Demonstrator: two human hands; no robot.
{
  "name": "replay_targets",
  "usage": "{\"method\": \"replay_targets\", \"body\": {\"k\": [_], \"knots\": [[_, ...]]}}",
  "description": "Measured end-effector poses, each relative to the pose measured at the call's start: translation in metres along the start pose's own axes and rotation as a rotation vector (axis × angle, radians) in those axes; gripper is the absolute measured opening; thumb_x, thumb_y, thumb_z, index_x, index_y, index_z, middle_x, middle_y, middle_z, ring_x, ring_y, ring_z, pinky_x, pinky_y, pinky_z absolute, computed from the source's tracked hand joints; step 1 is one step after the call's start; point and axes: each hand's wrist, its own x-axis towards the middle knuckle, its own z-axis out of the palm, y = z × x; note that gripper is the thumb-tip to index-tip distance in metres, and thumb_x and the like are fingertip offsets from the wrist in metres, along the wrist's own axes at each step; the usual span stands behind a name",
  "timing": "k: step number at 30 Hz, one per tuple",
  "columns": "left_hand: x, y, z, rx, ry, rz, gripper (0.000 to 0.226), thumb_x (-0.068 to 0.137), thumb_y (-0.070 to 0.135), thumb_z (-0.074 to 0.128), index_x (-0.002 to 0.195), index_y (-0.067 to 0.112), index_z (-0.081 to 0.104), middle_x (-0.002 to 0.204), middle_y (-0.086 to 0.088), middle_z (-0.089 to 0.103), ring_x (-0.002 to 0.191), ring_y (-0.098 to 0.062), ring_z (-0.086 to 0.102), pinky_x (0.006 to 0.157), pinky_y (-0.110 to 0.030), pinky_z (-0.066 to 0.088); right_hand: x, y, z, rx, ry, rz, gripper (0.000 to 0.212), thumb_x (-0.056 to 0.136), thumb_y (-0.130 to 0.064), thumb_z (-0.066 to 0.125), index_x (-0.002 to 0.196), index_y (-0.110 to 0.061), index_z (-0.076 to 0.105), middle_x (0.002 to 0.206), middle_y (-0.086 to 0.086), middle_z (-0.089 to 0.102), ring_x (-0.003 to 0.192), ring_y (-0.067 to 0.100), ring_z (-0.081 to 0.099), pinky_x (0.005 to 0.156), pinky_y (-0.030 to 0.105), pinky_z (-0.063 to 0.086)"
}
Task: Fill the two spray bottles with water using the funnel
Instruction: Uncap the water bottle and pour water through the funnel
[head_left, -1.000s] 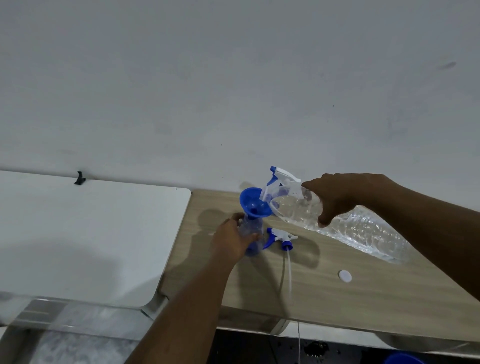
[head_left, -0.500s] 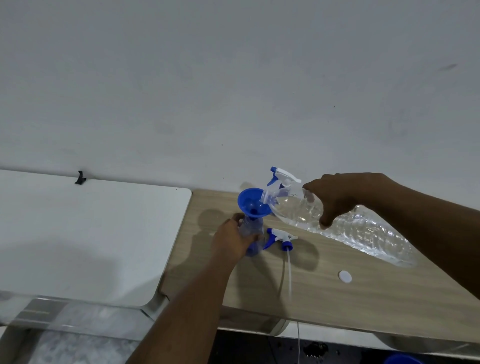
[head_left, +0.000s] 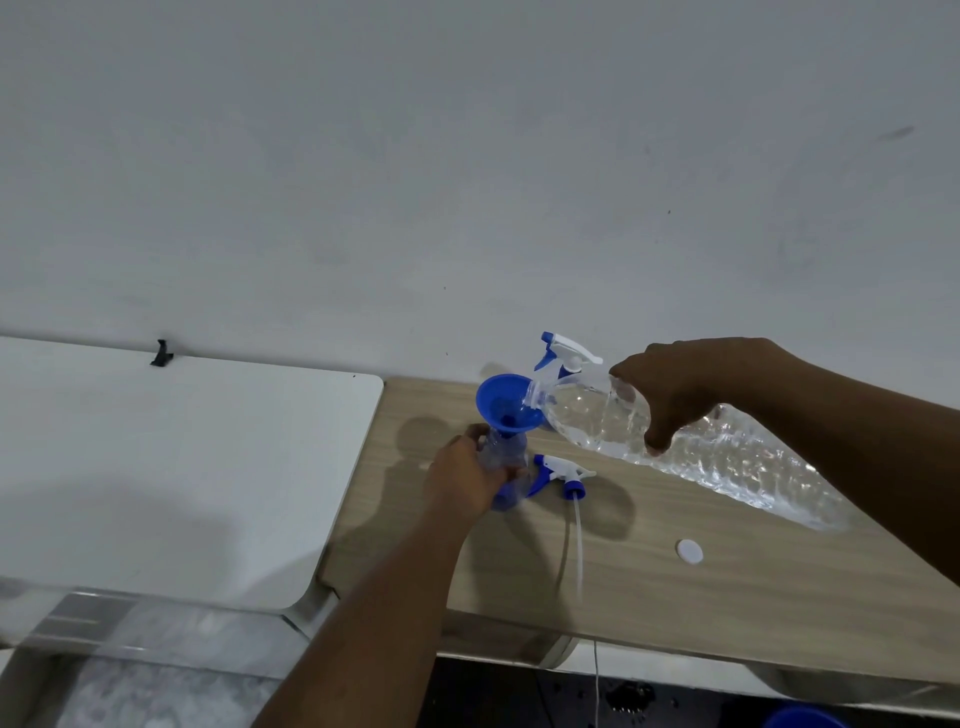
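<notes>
Left grip (head_left: 462, 480) round spray bottle (head_left: 508, 451), funnel (head_left: 500, 408) atop, right (head_left: 691, 389) round water bottle (head_left: 727, 460)

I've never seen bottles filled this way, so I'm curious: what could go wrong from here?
The big water bottle is tipped with its mouth at the edge of the funnel, so water might miss and wet the wooden table. The spray bottle under the funnel looks small; a quick pour could overflow it. The loose spray head lies close by, its tube over the table edge, and could get knocked off.
</notes>
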Motion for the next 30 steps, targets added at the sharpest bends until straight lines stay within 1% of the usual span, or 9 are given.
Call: {"method": "replay_targets", "body": {"k": [3, 6, 9, 11, 13, 15, 18, 26, 30], "knots": [[-0.0001, 0.0005, 0.0004, -0.003, 0.001, -0.004, 0.051, 0.065, 0.054, 0.081, 0.108, 0.04, 0.058, 0.092, 0.017, 0.065, 0.08, -0.005, 0.065, 0.076, -0.034, 0.057, -0.0007, -0.0022, 0.0004, -0.028, 0.016, -0.002, 0.075, 0.074, -0.045, 0.083, 0.134, -0.02, 0.045, 0.119, 0.002, 0.054, 0.084, 0.011, 0.054, 0.052, 0.021, 0.039], [-0.001, 0.0027, -0.0009, -0.027, -0.016, -0.005, 0.05, 0.066, 0.053, 0.082, 0.108, 0.039, 0.058, 0.091, 0.018, 0.065, 0.079, -0.003, 0.063, 0.072, -0.029, 0.053, 0.0003, -0.0028, 0.0016, -0.035, 0.023, -0.015, 0.08, 0.073, -0.047, 0.083, 0.137, -0.02, 0.043, 0.123, 0.002, 0.054, 0.1, 0.017, 0.056, 0.067, 0.024, 0.046], [-0.0016, 0.0032, -0.0018, -0.032, -0.015, -0.002, 0.051, 0.067, 0.051, 0.083, 0.11, 0.038, 0.058, 0.094, 0.017, 0.066, 0.078, -0.001, 0.062, 0.067, -0.024, 0.047, 0.0006, -0.0022, 0.0025, -0.031, 0.021, -0.018, 0.081, 0.072, -0.047, 0.083, 0.137, -0.02, 0.044, 0.123, 0.002, 0.054, 0.105, 0.02, 0.056, 0.078, 0.03, 0.051], [-0.0009, 0.0031, -0.0011, -0.027, -0.014, -0.006, 0.054, 0.067, 0.05, 0.084, 0.112, 0.036, 0.058, 0.097, 0.016, 0.066, 0.081, -0.003, 0.063, 0.071, -0.026, 0.05, -0.0012, -0.0024, 0.0015, -0.025, 0.019, -0.015, 0.083, 0.073, -0.047, 0.083, 0.139, -0.02, 0.042, 0.127, 0.003, 0.054, 0.101, 0.017, 0.056, 0.072, 0.028, 0.052], [0.0003, 0.003, -0.0004, -0.022, -0.019, -0.014, 0.057, 0.067, 0.05, 0.085, 0.115, 0.036, 0.058, 0.099, 0.016, 0.066, 0.084, -0.006, 0.064, 0.076, -0.029, 0.053, -0.0039, -0.0035, 0.0001, -0.018, 0.015, -0.009, 0.079, 0.075, -0.045, 0.082, 0.139, -0.019, 0.042, 0.125, 0.003, 0.053, 0.091, 0.013, 0.053, 0.055, 0.021, 0.042], [0.0011, 0.0028, 0.0001, -0.005, -0.016, -0.017, 0.058, 0.068, 0.051, 0.084, 0.117, 0.035, 0.058, 0.101, 0.015, 0.066, 0.086, -0.008, 0.065, 0.08, -0.031, 0.054, -0.0053, -0.0035, -0.0009, -0.013, 0.013, -0.005, 0.073, 0.076, -0.042, 0.082, 0.134, -0.019, 0.045, 0.116, 0.001, 0.054, 0.08, 0.009, 0.051, 0.049, 0.019, 0.037], [0.001, 0.0018, 0.0011, -0.002, -0.005, -0.011, 0.055, 0.068, 0.048, 0.084, 0.116, 0.034, 0.06, 0.1, 0.014, 0.068, 0.085, -0.009, 0.066, 0.079, -0.034, 0.057, -0.0064, -0.0024, -0.0022, 0.017, 0.011, 0.004, 0.065, 0.076, -0.04, 0.083, 0.126, -0.02, 0.048, 0.097, -0.004, 0.051, 0.073, 0.007, 0.051, 0.048, 0.019, 0.039], [0.0018, 0.0005, 0.0016, -0.01, -0.003, 0.004, 0.051, 0.071, 0.047, 0.082, 0.114, 0.033, 0.06, 0.096, 0.013, 0.068, 0.083, -0.009, 0.066, 0.08, -0.036, 0.057, -0.0074, 0.0005, -0.0022, 0.043, 0.009, -0.003, 0.061, 0.076, -0.038, 0.084, 0.122, -0.019, 0.048, 0.086, -0.006, 0.049, 0.071, 0.007, 0.051, 0.05, 0.021, 0.042], [0.0012, 0.0021, 0.0012, -0.021, -0.012, 0.0, 0.049, 0.074, 0.047, 0.081, 0.115, 0.031, 0.059, 0.099, 0.012, 0.067, 0.086, -0.01, 0.065, 0.084, -0.035, 0.056, -0.0065, 0.0033, -0.0007, 0.076, -0.004, -0.006, 0.064, 0.072, -0.039, 0.085, 0.121, -0.021, 0.048, 0.088, -0.005, 0.05, 0.077, 0.012, 0.057, 0.058, 0.032, 0.058]]}}
